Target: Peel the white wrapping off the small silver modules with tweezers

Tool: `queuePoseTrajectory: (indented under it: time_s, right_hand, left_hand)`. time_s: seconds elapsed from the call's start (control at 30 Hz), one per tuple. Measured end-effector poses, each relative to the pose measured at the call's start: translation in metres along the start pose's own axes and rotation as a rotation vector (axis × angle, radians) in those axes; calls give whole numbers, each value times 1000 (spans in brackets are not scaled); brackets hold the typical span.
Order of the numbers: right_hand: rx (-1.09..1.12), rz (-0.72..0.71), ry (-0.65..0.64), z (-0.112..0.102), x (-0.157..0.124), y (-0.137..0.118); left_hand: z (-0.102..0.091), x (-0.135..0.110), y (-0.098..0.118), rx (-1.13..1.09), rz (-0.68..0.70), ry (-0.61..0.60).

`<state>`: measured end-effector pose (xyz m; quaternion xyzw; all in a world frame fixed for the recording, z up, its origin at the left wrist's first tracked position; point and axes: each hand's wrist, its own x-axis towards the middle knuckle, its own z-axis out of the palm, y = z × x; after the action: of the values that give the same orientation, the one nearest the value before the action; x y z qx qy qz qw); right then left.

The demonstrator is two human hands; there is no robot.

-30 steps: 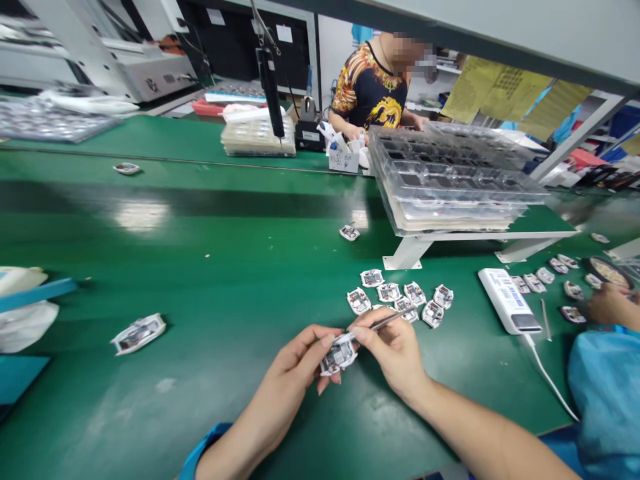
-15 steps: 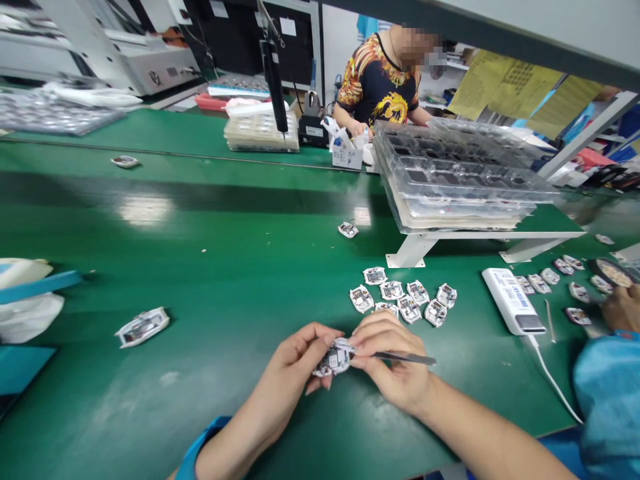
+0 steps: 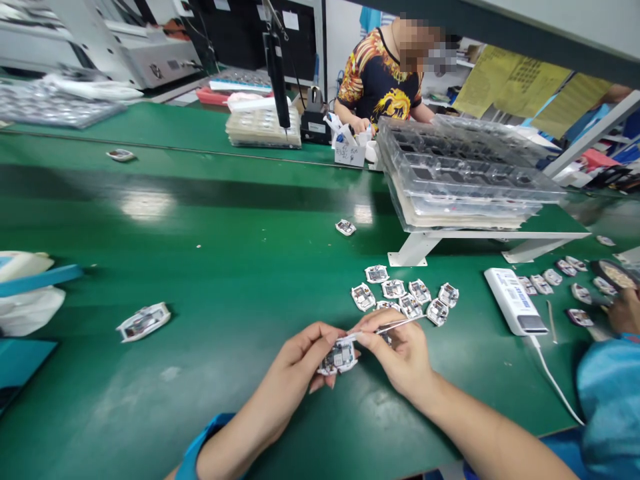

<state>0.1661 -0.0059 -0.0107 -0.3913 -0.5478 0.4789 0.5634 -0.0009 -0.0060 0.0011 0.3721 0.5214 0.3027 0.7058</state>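
Observation:
My left hand (image 3: 300, 363) pinches a small white-framed circuit module (image 3: 339, 357) just above the green table (image 3: 225, 267). My right hand (image 3: 400, 357) grips thin metal tweezers (image 3: 397, 325), whose tip rests at the module's top edge while the handle points up and to the right. Just beyond my hands lies a cluster of several similar modules (image 3: 405, 297).
A loose module (image 3: 143, 321) lies at the left, another (image 3: 345, 227) further back. A stack of clear trays (image 3: 465, 180) stands on a white stand. A white power bank (image 3: 515, 301) with cable lies at the right, beside a co-worker's hand (image 3: 623, 310). Another person (image 3: 385, 77) works across the table.
The tweezers have swung in my right hand: half a second ago the handle pointed flat to the right, now it angles up and right again. The left hand has kept the module.

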Motion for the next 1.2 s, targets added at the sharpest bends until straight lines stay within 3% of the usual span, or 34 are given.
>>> queuePoseTrajectory:
  time_s: [0.2,0.47,0.6,0.83,1.07,1.2]
  right_hand:
    - [-93,-34,-79,-3,2,-3]
    - [136,145,-38,-2,6,1]
    - [93,111,1,-1,3,4]
    - [-111,-86,-75,-3,0,2]
    - [43,10,-5,-1,1,4]
    - [34,-35,-6,1,1,3]
  left_hand:
    - [0,0,2,2,-20,22]
    - [-1,2,2,-2,-37,13]
    - [-1,2,1,10,-31,12]
    - [-4,2,-2,-6,-21,21]
    - [-3,0,0,0,89,-42]
    - [-4,2,-2,5,118,-36]
